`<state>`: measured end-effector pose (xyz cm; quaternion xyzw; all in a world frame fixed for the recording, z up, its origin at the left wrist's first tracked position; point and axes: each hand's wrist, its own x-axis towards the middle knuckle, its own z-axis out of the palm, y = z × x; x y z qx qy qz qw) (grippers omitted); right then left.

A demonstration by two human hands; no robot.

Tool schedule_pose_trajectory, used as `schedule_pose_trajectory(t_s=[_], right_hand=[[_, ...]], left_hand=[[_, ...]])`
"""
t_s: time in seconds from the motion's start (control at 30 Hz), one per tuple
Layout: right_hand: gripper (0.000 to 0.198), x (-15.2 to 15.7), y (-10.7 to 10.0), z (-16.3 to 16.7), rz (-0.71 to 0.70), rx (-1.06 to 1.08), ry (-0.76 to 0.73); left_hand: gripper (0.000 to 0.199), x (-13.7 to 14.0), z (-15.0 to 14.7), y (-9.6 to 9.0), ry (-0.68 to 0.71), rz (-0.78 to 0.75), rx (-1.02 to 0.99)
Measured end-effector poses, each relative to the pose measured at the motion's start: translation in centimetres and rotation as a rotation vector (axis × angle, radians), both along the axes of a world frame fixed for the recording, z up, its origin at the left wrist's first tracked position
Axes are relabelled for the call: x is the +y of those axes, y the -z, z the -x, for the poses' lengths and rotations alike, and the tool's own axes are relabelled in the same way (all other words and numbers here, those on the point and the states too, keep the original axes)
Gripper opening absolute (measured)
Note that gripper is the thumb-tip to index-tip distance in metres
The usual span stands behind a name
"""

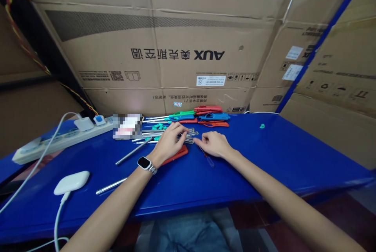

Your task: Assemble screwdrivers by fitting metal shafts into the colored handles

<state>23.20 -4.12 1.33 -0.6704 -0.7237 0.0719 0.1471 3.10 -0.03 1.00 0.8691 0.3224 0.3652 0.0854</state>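
Observation:
My left hand (172,139), with a watch on its wrist, hovers over several metal tubes (141,135) and clear plastic pieces (192,131). Its thumb and fingers are bent together; whatever lies between them is too small to make out. Below it lies an orange-red lighter body (176,155), partly covered by the hand. A silver tube (111,186) sticks out from behind the left forearm. My right hand (216,144) is curled, thumb towards the left hand, its grip hidden. Just under it is a small screwdriver (210,161) with a clear purplish handle. Small green pieces (158,126) lie among the tubes.
Several long lighters (210,116) in red, blue, green and orange lie at the back against the cardboard (182,21). A power strip (64,138), a blurred-out item (127,126) and a white charger case (72,182) with its cable occupy the left. One green piece (262,126) lies right.

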Motion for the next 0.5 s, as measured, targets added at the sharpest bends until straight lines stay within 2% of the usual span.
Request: schedule_pose_trajectory(t_s=[0.13, 0.23, 0.33, 0.43, 0.5], right_hand=[[0.02, -1.9, -0.1, -0.2, 0.039, -0.04, -0.05], [0.014, -1.9, 0.4, -0.2, 0.024, 0.068, -0.007], [0.017, -0.7, 0.5, 0.0, 0.101, 0.471, -0.017], [0.018, 0.7, -0.2, 0.5, 0.248, 0.905, -0.13], [0.02, 1.6, -0.8, 1.2, 0.325, 1.057, -0.216]], left_hand=[[0.021, 0.2, 0.0, 0.2, 0.023, 0.014, 0.016], [0.021, 0.2, 0.2, 0.1, 0.038, 0.008, 0.024], [0.021, 0.0, 0.4, -0.4, 0.104, -0.039, 0.022], [0.026, -0.1, 0.6, -0.8, 0.202, -0.115, 0.061], [0.024, 0.0, 0.8, -1.0, 0.205, -0.152, 0.078]])
